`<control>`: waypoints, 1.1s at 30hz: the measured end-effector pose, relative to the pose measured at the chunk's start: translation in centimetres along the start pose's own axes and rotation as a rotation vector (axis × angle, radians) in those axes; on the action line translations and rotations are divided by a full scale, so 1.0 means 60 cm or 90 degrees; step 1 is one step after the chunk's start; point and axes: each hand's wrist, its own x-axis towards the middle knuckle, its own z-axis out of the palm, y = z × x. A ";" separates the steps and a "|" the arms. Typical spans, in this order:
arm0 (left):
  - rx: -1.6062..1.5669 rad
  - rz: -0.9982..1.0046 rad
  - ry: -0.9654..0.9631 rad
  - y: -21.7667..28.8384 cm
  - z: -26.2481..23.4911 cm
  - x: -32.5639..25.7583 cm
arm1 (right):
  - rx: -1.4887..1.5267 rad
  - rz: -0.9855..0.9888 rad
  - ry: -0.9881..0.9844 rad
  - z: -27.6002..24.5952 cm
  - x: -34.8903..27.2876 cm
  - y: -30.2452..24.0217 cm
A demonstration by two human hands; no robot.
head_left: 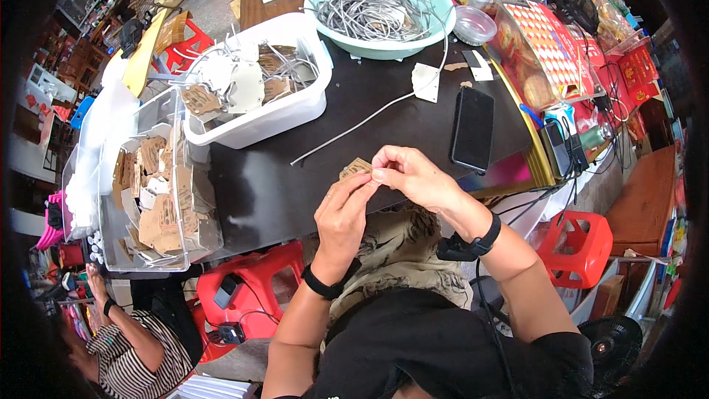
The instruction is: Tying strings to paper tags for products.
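Left hand and right hand are pinching a small flat brown cardboard piece, fingertips clamped, over the black tabletop near its front edge. Probably handling light, stiff, creasable; favour edges.

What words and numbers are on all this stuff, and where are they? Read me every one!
There are none I can quote:
Brown card at the person's fingers: dark marks, too small to read.
Loose cards in the clear bin: dark print, too small.
Red packaging at the right: light marks, too small and blurred.
Black shirt: white marks cut off by the lower edge.
Phone: dark screen, nothing readable.
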 end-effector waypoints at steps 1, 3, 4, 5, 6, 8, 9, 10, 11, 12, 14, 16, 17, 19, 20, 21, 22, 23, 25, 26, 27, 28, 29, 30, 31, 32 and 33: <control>0.001 -0.004 0.007 0.000 0.000 0.001 | -0.140 -0.092 0.095 0.005 0.002 0.011; 0.021 -0.006 0.021 0.006 -0.005 0.011 | -0.205 -0.214 0.274 0.014 0.016 0.017; 0.022 -0.004 0.021 0.006 -0.006 0.013 | 0.016 -0.228 0.308 0.004 0.025 0.010; 0.012 -0.066 0.039 -0.001 -0.011 0.010 | 0.191 -0.239 0.336 0.000 0.030 -0.031; 0.003 -0.130 0.060 -0.008 -0.019 0.005 | 0.356 -0.243 0.321 -0.013 0.029 -0.081; -0.034 -0.186 0.082 -0.016 -0.037 0.013 | 0.341 -0.464 0.257 -0.094 0.021 -0.114; -0.025 -0.211 0.071 -0.014 -0.048 0.020 | 0.342 -0.484 0.316 -0.121 0.011 -0.128; -0.011 -0.238 0.062 -0.011 -0.059 0.027 | 0.355 -0.482 0.352 -0.136 0.003 -0.140; -0.005 -0.239 0.070 -0.014 -0.064 0.030 | 0.362 -0.500 0.304 -0.164 -0.001 -0.138; 0.003 -0.225 0.082 -0.017 -0.067 0.034 | 0.406 -0.490 0.351 -0.168 -0.006 -0.145; 0.013 -0.211 0.098 -0.024 -0.071 0.042 | 0.490 -0.517 0.347 -0.233 -0.008 -0.129; -0.052 -0.230 0.094 -0.036 -0.081 0.046 | 0.555 -0.553 0.361 -0.306 -0.012 -0.111; -0.092 -0.267 0.086 -0.048 -0.086 0.038 | 0.518 -0.560 0.375 -0.334 -0.017 -0.106; -0.137 -0.301 0.082 -0.071 -0.093 0.026 | 0.491 -0.553 0.442 -0.350 -0.017 -0.104; -0.191 -0.329 0.073 -0.077 -0.097 0.025 | 0.458 -0.548 0.485 -0.343 -0.022 -0.108; -0.221 -0.395 0.041 -0.078 -0.104 0.026 | 0.458 -0.548 0.481 -0.333 -0.025 -0.106; -0.221 -0.395 0.044 -0.081 -0.103 0.027 | 0.368 -0.539 0.476 -0.317 -0.025 -0.099; -0.341 -0.421 0.086 -0.085 -0.099 0.029 | 0.280 -0.529 0.470 -0.299 -0.026 -0.093; -0.460 -0.450 0.139 -0.090 -0.093 0.031 | 0.139 -0.484 0.410 -0.212 -0.010 -0.077; -0.461 -0.452 0.138 -0.093 -0.091 0.029 | 0.017 -0.449 0.422 -0.136 -0.007 -0.078; -0.443 -0.451 0.116 -0.096 -0.088 0.028 | -0.148 -0.409 0.342 -0.106 -0.011 -0.062; -0.419 -0.452 0.096 -0.100 -0.087 0.023 | -0.297 -0.419 0.323 -0.046 -0.012 -0.061; -0.413 -0.456 0.102 -0.107 -0.088 0.015 | -0.354 -0.259 0.153 0.006 -0.031 -0.079; -0.401 -0.464 0.092 -0.110 -0.078 0.015 | -0.464 -0.593 0.078 0.033 -0.011 -0.044; -0.382 -0.475 0.088 -0.112 -0.076 0.014 | -0.651 -0.599 -0.124 0.050 -0.007 -0.035; -0.385 -0.474 0.086 -0.109 -0.072 0.017 | -0.782 -0.693 -0.132 0.072 -0.017 -0.034; -0.397 -0.470 0.084 -0.106 -0.070 0.019 | -0.842 -0.745 -0.135 0.088 -0.009 -0.010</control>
